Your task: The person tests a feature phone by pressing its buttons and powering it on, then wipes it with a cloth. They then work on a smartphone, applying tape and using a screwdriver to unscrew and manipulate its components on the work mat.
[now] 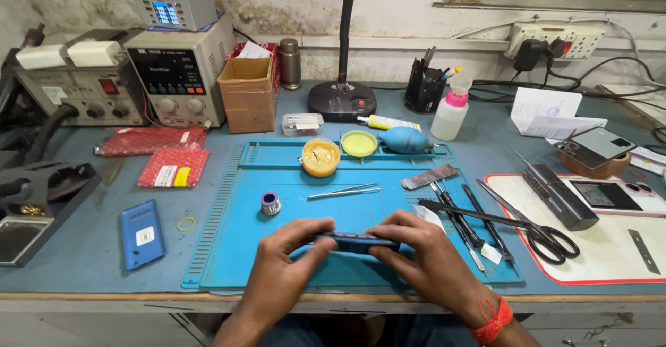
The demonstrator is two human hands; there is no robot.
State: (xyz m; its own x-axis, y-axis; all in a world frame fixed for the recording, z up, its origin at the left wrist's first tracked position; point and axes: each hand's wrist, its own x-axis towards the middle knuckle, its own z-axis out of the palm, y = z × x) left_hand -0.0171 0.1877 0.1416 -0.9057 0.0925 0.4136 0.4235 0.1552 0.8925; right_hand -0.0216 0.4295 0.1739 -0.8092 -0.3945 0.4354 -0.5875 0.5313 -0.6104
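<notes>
- Head view: your left hand [281, 264] and right hand [423, 257] clamp a dark blue phone [355, 241] by its ends, edge-on, seemingly to inspect its side.
- It hovers just above the near edge of the blue work mat [291, 201].
- Its long axis runs left to right; which end is the top is unclear.
- Tweezers [345, 191] lie farther back on the mat.

The middle of the blue mat [291, 201] is bare, with room to pass. The solder spool [270, 203] and tweezers [345, 191] sit there. Right of centre, scissors [534, 229] and tools block the way.
</notes>
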